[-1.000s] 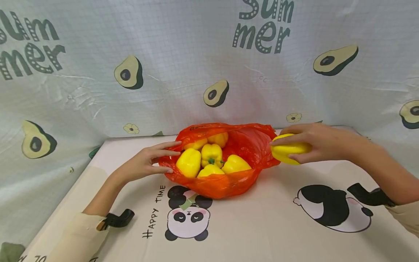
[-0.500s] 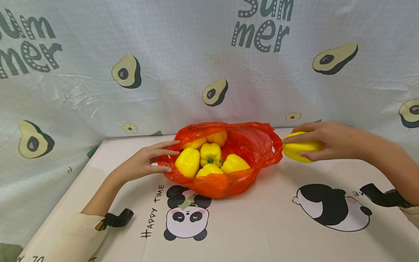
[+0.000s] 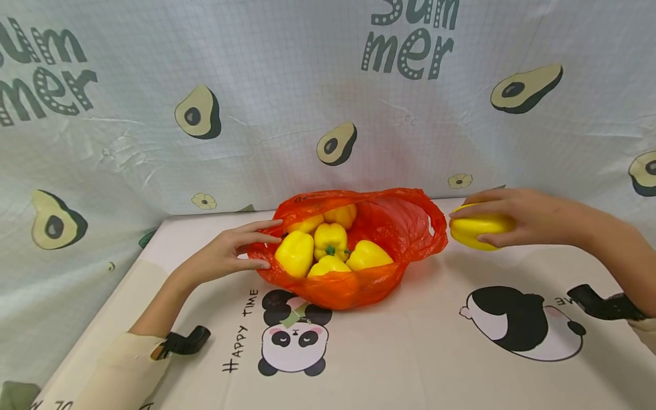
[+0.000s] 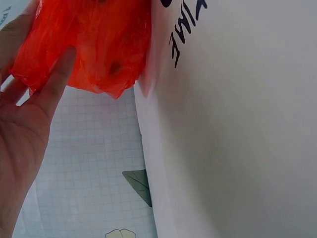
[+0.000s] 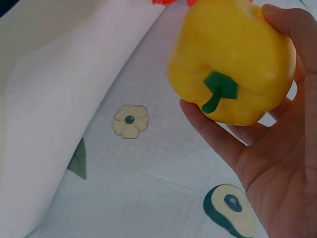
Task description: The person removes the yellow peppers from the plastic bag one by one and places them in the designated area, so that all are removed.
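Observation:
A red plastic bag (image 3: 353, 290) lies on the table with its mouth facing me and several yellow bell peppers (image 3: 294, 254) inside. My left hand (image 3: 220, 254) rests at the bag's left edge, its fingers and thumb spread and nearly straight against the plastic. In the left wrist view, one straight digit lies in front of the red film while other fingers are partly behind it. Just right of the bag, my right hand (image 3: 533, 219) holds another yellow bell pepper (image 3: 482, 226) between thumb and fingers. Its green stem (image 5: 221, 87) shows in the right wrist view.
The table (image 3: 400, 353) is covered in a pale cloth printed with pandas and lettering. Behind it hangs a light sheet (image 3: 266, 85) with avocado prints, close to the bag's back. The bag's right handle loop (image 3: 435, 230) sticks out towards the right hand.
My right hand has moved right with the pepper, away from the bag's edge. The bag's right handle loop now shows, spread outward. My left hand has stayed in place.

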`<state>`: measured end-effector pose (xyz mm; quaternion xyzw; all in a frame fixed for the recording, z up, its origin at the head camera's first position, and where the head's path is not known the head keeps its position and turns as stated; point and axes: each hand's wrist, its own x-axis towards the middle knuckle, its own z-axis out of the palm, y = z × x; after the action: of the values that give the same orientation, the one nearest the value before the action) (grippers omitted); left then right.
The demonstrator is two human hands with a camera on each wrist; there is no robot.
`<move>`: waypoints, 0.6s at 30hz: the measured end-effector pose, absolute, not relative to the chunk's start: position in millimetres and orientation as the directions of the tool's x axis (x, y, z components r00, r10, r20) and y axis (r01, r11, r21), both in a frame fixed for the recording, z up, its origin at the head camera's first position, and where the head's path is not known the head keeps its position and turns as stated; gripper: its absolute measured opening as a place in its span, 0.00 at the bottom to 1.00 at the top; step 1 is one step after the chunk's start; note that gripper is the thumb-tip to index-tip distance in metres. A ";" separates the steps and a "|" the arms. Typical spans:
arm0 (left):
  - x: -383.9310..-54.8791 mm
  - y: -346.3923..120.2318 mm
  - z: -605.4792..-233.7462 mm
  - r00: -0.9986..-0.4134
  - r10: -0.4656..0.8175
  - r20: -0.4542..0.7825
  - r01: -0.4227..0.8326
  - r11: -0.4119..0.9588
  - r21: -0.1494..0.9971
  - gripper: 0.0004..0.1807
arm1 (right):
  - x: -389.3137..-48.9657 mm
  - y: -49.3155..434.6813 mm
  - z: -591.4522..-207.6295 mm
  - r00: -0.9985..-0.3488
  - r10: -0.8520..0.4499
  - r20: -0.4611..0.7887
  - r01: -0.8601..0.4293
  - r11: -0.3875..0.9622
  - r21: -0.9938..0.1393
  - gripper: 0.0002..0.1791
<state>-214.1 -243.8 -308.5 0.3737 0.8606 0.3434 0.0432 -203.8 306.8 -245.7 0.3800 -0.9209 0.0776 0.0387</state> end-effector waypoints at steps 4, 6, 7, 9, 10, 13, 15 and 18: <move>-214.9 -243.5 -308.8 -0.715 0.673 0.190 0.620 0.483 0.618 0.26 | -205.9 314.2 -250.0 -0.743 -0.657 0.127 -0.669 0.727 -0.153 0.30; -215.4 -243.5 -308.4 -0.715 0.672 0.194 0.622 0.483 0.617 0.26 | -207.3 317.5 -252.3 -0.758 -0.638 0.136 -0.652 0.741 -0.161 0.29; -215.6 -243.5 -308.2 -0.717 0.670 0.192 0.620 0.487 0.616 0.26 | -207.8 319.0 -253.3 -0.763 -0.631 0.143 -0.647 0.746 -0.161 0.30; -215.8 -243.3 -307.9 -0.720 0.667 0.190 0.617 0.492 0.614 0.25 | -208.5 322.0 -255.4 -0.775 -0.613 0.150 -0.631 0.758 -0.165 0.30; -215.9 -243.1 -307.9 -0.722 0.666 0.188 0.615 0.493 0.615 0.25 | -209.0 323.6 -256.5 -0.780 -0.607 0.154 -0.626 0.762 -0.165 0.30; -216.4 -242.5 -307.9 -0.721 0.666 0.191 0.616 0.492 0.615 0.25 | -210.1 328.8 -259.6 -0.789 -0.591 0.167 -0.614 0.771 -0.171 0.29; -216.6 -242.2 -307.9 -0.720 0.666 0.196 0.619 0.487 0.616 0.25 | -210.8 332.3 -261.5 -0.792 -0.585 0.174 -0.609 0.773 -0.176 0.29; -215.2 -242.4 -307.3 -0.725 0.660 0.196 0.615 0.492 0.616 0.25 | -211.7 336.4 -264.2 -0.799 -0.574 0.178 -0.600 0.779 -0.182 0.30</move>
<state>-215.2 -242.4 -307.3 0.3693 0.8631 0.3429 0.0329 -211.7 336.4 -264.2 0.3118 -0.9414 0.1154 0.0563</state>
